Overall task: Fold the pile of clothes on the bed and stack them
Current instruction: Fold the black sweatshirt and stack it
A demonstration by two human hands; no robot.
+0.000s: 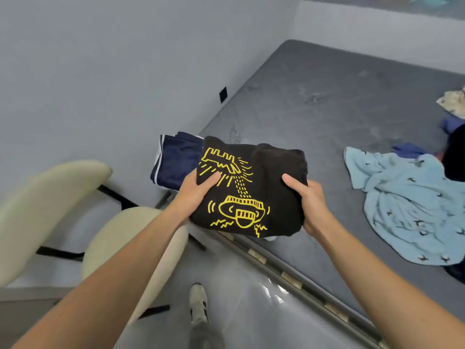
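folded black t-shirt (274, 172), yellow print up, held over the bed (314, 96) edge, just right of the folded navy shorts (180, 159). left hand (195, 197) and right hand (308, 205) pinch its sides, thumbs on top. soft, light, floppy; likely needs support underneath to keep folds

We see plain grey walls (100, 59), a black wall plate (223, 94) low down, a glossy grey floor (251, 311), two cream chairs (50, 210) at our left, a grey mattress (327, 102) beside them
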